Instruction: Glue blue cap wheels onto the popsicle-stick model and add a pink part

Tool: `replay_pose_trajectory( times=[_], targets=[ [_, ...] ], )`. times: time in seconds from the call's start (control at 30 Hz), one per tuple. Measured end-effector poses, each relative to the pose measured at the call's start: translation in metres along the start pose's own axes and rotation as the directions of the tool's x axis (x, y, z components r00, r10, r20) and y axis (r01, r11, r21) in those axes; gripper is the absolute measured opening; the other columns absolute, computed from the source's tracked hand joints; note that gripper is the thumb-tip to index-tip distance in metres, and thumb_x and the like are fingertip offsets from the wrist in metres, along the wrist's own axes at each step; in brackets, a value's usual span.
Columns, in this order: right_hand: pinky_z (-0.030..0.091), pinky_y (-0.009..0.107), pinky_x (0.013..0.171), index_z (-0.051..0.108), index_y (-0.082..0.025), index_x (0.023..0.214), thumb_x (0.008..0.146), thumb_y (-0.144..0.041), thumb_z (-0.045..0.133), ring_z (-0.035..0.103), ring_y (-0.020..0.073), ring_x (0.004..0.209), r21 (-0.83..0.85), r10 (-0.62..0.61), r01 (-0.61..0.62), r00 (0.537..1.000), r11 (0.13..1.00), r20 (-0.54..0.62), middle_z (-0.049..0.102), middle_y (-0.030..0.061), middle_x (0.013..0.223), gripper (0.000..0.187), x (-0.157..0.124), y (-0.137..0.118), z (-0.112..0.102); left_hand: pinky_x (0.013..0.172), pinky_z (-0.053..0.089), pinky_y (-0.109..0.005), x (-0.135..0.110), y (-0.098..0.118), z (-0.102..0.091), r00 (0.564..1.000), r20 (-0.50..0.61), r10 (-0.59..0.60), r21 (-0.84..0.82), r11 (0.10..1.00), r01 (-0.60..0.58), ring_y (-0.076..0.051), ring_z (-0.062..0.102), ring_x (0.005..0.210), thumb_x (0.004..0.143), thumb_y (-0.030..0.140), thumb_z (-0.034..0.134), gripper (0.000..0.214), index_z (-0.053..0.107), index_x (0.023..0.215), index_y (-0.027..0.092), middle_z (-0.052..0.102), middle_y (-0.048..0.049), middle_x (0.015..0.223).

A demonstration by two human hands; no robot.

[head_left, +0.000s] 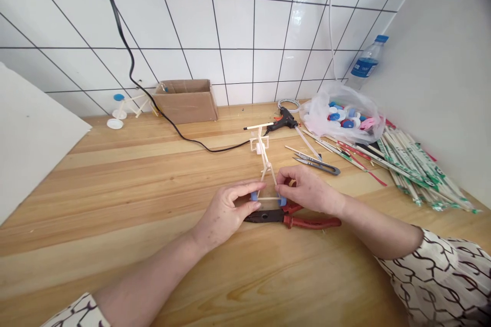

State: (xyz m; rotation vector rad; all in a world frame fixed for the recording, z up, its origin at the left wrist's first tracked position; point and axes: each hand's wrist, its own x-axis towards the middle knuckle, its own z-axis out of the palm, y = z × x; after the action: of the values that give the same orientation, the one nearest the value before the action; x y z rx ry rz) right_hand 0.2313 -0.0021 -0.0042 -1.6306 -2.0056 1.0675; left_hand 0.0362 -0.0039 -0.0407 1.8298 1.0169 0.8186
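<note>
Two grips on one small model of thin wooden sticks. Left grip (224, 214) at the near left corner, fingers curled and pinching a blue bottle-cap wheel (253, 196) at one end of a crosswise stick (268, 197). Right grip (307, 191) at the near right corner, fingertips (282, 176) bunched on a slanted stick of the frame, just above a second blue cap (283, 202), with the exact contact partly hidden behind the fingers.

Stick model (264, 163) straight ahead between both hands, over the dark jaws of red-handled pliers (310, 222) lying on the wooden bench (115, 265). Long axis pointing away from the body, from the capped crosswise stick toward a far end with small white pieces (257, 145), close to a black hot glue gun (284, 121). Left grip nearer the left cap, right grip nearer the long slanted stick; neither clearly nearer the model as a whole.

Further right, thread snips (316, 164), a plastic bag of bottle caps (341, 115) and a bundle of chopsticks (410, 168).
</note>
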Motion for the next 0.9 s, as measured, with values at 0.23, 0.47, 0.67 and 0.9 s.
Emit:
replay_pose_trajectory(
  times=[0.23,0.47,0.67,0.9],
  targets=[
    [0.033,0.02,0.049,0.052,-0.015,0.063,0.072,-0.013,0.049,0.046,0.0097,0.052,0.004,0.004,-0.004,1.0,1.0,0.001,0.051,-0.0031,0.055,0.01,0.0004,0.0014,0.0007,0.095,0.045,-0.028,0.0008,-0.0001,0.0012,1.0,-0.005,0.017,-0.006,1.0,-0.017,-0.019,0.063,0.103,0.072,0.01,0.063,0.035,0.069,0.105,0.022,0.07,-0.0034,0.109],
    [0.034,0.02,0.049,0.053,-0.015,0.063,0.073,-0.015,0.049,0.046,0.0097,0.052,-0.015,0.016,-0.016,1.0,1.0,-0.004,0.052,-0.0028,0.055,0.01,0.0,-0.0015,0.0004,0.096,0.045,-0.029,0.0001,-0.0007,0.0009,1.0,-0.012,0.019,-0.008,1.0,-0.019,-0.019,0.063,0.103,0.072,0.011,0.063,0.034,0.07,0.103,0.02,0.07,-0.0053,0.109],
    [0.034,0.021,0.049,0.053,-0.015,0.065,0.074,-0.019,0.05,0.047,0.0099,0.052,-0.005,0.033,-0.033,0.999,0.999,0.002,0.053,-0.0022,0.057,0.01,0.0003,0.0002,0.0013,0.096,0.045,-0.03,0.0013,-0.0016,0.0013,1.0,-0.008,0.023,-0.009,1.0,-0.023,-0.019,0.063,0.103,0.072,0.01,0.063,0.034,0.07,0.104,0.02,0.07,-0.0051,0.109],
    [0.035,0.021,0.05,0.054,-0.015,0.066,0.075,-0.019,0.05,0.048,0.0106,0.053,-0.016,0.024,-0.024,1.0,1.0,-0.002,0.054,-0.0018,0.057,0.01,0.0011,0.0035,0.0004,0.096,0.045,-0.033,0.0003,-0.0034,0.0015,0.999,-0.003,0.035,-0.005,0.999,-0.035,-0.02,0.063,0.103,0.072,0.011,0.063,0.035,0.07,0.104,0.023,0.07,-0.0039,0.11]
  ],
)
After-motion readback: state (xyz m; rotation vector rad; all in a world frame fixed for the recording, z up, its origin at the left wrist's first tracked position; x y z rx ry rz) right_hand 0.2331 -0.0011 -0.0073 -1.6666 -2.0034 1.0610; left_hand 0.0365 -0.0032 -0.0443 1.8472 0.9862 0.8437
